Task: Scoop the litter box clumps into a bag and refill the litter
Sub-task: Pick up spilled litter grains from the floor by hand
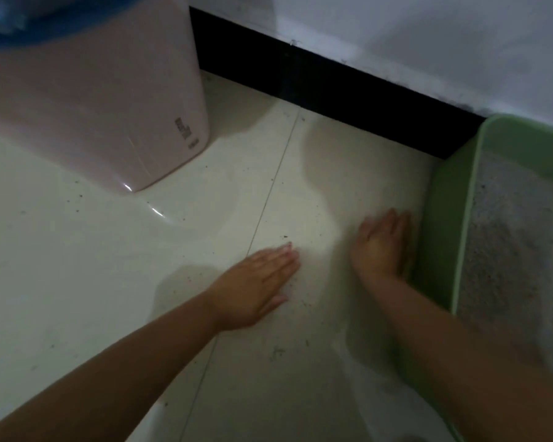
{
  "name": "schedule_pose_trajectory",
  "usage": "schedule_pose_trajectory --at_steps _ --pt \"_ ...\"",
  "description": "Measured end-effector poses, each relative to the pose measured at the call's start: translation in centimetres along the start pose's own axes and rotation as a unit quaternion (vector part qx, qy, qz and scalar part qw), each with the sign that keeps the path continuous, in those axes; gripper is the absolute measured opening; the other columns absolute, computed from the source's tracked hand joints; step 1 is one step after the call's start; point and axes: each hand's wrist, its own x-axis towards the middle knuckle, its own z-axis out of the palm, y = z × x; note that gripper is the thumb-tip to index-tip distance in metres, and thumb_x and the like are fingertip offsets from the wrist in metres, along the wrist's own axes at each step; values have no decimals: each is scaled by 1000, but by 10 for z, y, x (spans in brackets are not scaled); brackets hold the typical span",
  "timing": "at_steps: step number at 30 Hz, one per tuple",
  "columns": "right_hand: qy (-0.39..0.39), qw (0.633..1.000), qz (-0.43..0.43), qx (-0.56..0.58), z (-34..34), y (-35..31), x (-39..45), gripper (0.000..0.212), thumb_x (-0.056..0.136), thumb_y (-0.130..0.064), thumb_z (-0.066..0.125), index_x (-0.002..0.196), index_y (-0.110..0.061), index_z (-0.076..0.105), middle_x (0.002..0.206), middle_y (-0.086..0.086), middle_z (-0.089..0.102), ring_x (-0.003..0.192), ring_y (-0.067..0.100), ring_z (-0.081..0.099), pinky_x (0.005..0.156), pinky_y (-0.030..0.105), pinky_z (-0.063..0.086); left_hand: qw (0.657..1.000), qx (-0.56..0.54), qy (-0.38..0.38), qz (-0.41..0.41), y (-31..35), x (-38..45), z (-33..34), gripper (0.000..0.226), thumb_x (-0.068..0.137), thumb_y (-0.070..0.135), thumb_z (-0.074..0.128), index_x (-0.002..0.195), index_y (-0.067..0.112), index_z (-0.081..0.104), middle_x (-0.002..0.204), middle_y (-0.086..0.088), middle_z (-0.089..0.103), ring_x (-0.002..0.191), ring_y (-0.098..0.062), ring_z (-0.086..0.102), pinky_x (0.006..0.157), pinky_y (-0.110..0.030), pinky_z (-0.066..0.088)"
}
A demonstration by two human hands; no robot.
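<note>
Pink bin [103,100] label unreadable; hands flat nr litter box [444,218].

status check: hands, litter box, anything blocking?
Left hand flat on the floor, no grip. Right hand open beside the green litter box wall. Litter inside, no scoop visible. Pink bin stands clear.

Left hand [262,279] lying flat with straight fingers on pale floor tiles [77,250]; right hand [382,247] resting open just beside green litter box [444,218], grey litter [511,244] beyond it; pink bin [103,100] standing well ahead of the left hand
</note>
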Motion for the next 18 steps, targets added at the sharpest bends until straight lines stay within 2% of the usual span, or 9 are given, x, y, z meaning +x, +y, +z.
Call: schedule_pose_trajectory --at_steps 2,4,6,7,9,10,13,16,18 --pt "-23 999 -13 23 13 8 -37 63 97 -38 21 147 -1 13 157 17 1 146 27 1 118 32 0 999 6 46 -23 -13 -10 -1 56 98 38 18 127 1 48 129 -15 56 122 -28 51 111 -23 18" --pt "-74 991 -112 17 25 10 -69 74 86 -45 7 148 -5 4 157 11 -8 145 19 -10 114 25 -13 993 6 100 -69 -31 -15 -9 59 99 41 13 132 -1 37 132 -21 50 128 -27 37 113 -19 4" --pt "-128 966 -224 14 30 7 -89 81 80 -50 -4 148 -7 -1 155 4 -16 140 10 -20 107 14 -24 984 -5 112 -142 -47 -16 -18 69 96 48 13 139 -3 30 140 -25 41 136 -29 30 113 -23 5" --pt "-138 947 -289 14 30 4 -93 83 79 -51 -1 148 -5 4 153 4 -13 140 10 -18 107 11 -24 977 -15 111 -180 -55 -16 -21 74 91 50 14 142 -3 27 145 -23 34 139 -30 25 112 -26 5" --pt "-111 913 -393 -6 30 -4 -93 74 88 -47 13 144 1 22 153 16 14 144 19 -2 111 15 -15 967 -20 112 -228 -64 -16 -21 79 83 49 11 143 0 24 151 -19 24 142 -30 17 111 -29 4" --pt "-94 909 -406 2 28 -10 -89 71 90 -45 15 143 0 27 152 18 22 144 19 2 113 17 -11 963 -15 114 -242 -67 -17 -19 81 82 50 10 143 0 25 151 -19 23 143 -30 17 112 -30 4" --pt "-119 925 -360 29 14 -37 -53 70 88 -43 12 146 -5 18 157 11 9 145 14 -3 110 16 -11 955 8 119 -271 -70 -20 -7 78 85 47 11 141 -3 30 150 -21 27 142 -32 21 113 -32 5" --pt "-105 915 -387 -40 2 -68 2 70 86 -39 13 147 -3 17 157 11 6 147 21 -1 114 22 -8 951 28 140 -275 -71 -20 -1 64 90 36 23 132 -8 43 140 -25 42 132 -39 38 111 -29 8" --pt "-106 910 -394 -70 -1 -87 32 63 95 -38 19 147 -2 14 157 12 5 147 23 -1 117 27 -3 949 51 165 -263 -73 -18 0 58 90 31 29 125 -10 51 131 -27 51 123 -42 48 107 -31 13"
